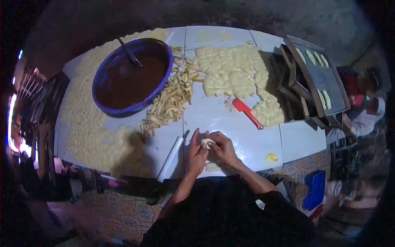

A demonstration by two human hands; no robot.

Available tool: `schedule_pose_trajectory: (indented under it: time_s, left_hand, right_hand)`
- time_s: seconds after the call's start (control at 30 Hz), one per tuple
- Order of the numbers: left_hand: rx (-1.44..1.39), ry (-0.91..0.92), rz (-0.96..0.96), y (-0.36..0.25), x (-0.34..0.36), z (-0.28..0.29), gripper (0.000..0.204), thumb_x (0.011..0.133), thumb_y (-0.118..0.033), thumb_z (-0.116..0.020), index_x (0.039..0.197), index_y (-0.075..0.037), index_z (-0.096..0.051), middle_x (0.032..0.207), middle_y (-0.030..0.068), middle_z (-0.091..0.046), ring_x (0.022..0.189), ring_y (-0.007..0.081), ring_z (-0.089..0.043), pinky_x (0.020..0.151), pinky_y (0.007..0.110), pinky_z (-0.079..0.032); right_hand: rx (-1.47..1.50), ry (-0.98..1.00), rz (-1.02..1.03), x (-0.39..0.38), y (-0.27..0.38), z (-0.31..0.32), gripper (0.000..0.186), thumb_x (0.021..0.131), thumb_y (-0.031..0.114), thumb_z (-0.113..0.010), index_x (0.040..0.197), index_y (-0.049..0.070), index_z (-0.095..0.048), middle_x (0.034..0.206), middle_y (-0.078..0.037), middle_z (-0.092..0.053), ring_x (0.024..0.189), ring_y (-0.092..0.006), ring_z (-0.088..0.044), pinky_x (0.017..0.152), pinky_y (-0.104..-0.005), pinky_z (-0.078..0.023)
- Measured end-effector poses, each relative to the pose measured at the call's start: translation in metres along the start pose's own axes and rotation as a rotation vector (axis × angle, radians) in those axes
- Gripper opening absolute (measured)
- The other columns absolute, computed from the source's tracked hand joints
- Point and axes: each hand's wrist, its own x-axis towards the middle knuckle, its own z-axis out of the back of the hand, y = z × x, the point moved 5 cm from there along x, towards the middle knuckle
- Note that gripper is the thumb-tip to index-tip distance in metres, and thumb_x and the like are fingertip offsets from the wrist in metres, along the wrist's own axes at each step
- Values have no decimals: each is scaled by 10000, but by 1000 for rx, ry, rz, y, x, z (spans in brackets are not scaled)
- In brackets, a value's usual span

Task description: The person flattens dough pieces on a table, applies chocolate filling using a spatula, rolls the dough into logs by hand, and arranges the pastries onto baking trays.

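A small pale piece of dough (208, 143) is held between my two hands near the front edge of the table. My left hand (196, 155) has its thumb on the dough while its fingers point up and away. From the other side, my right hand (223, 147) pinches the piece between thumb and fingers. Just below them on the table lies another flat dough piece (213, 166), partly covered by my right hand and wrist. A white rolling pin (170, 159) rests to the left of my left hand. Farther right is a red scraper (247, 113) beside flattened dough.
A blue tub (95, 95) of brown filling stands at the left, a spoon-like handle (131, 53) in it. Pale cut strips (173, 99) are heaped beside it. Dough pieces (230, 70) spread across the table (193, 119). Stacked trays (325, 78) stand right, near another person (366, 119).
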Motion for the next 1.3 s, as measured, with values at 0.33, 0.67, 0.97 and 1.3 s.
schedule_pose_trajectory:
  time_s: [0.33,0.67,0.97,1.3]
  left_hand:
    - [1080,-38,-451,11,38,14,607,883,37,-575,1477,26,-446,1444,335,-504,1411,475,-422,1188,487,-336]
    - [1825,356,-418,25,11,-30,1053,899,-714,-535,1595,16,-234,1597,241,-379,1505,357,-336,1180,690,-162]
    - [1788,-686,-312,-20,-39,87,756,890,-264,-733,1522,-13,-401,1477,244,-491,1362,388,-474,1165,519,-330]
    - [1646,103,-686,-17,-2,-8,383,827,-17,-640,1209,-17,-666,1119,158,-632,1093,368,-584,988,479,-462]
  right_hand:
    - [-471,-163,99,-5,-47,38,389,1001,130,-543,1320,-93,-550,1159,-294,-665,1040,-472,-649,891,-490,-538]
    - [-1269,267,577,-7,-67,28,642,853,332,-636,1418,38,-553,1527,-154,-497,1460,-337,-408,1198,-523,-314]
    - [-1139,149,472,-8,-63,49,434,964,216,-571,1354,26,-580,1430,-152,-593,1396,-364,-481,1090,-534,-409]
    - [-675,57,577,-8,-22,50,430,878,184,-739,1260,12,-640,1075,-178,-667,920,-355,-637,760,-461,-568]
